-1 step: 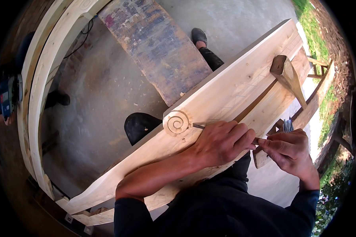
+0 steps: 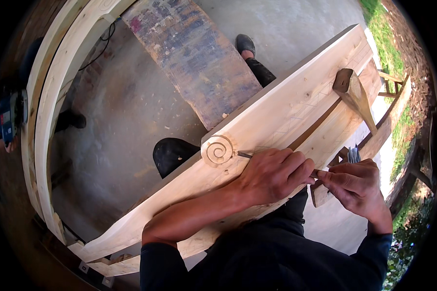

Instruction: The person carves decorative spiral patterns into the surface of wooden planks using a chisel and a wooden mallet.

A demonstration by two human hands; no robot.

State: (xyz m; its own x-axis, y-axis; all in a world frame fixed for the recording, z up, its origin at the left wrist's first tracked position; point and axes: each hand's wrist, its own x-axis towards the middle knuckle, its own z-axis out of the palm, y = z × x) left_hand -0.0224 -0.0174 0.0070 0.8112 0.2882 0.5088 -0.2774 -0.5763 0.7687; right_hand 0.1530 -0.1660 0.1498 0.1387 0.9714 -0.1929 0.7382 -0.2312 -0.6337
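A pale wooden beam point(image 2: 277, 116) lies slantwise across my lap area, with a carved spiral point(image 2: 219, 149) in its surface. My left hand point(image 2: 276, 175) is closed around a thin carving chisel point(image 2: 244, 154) and rests on the wood. The chisel's dark tip points at the spiral's right edge. On the other side of that fist, my right hand point(image 2: 352, 184) pinches the tool's rear end between thumb and fingers. Most of the chisel is hidden inside my hands. A wooden mallet point(image 2: 352, 92) lies further up on the boards, its handle slanting toward the lower right.
A second board point(image 2: 332, 128) runs alongside the beam, with a gap between. Grey metal-looking strips point(image 2: 353, 154) stand beyond my right hand. A paint-stained plank point(image 2: 194, 63) lies ahead. Curved timbers point(image 2: 46, 126) rise at left, where another person's hand point(image 2: 7, 145) holds a blue power tool point(image 2: 7, 116).
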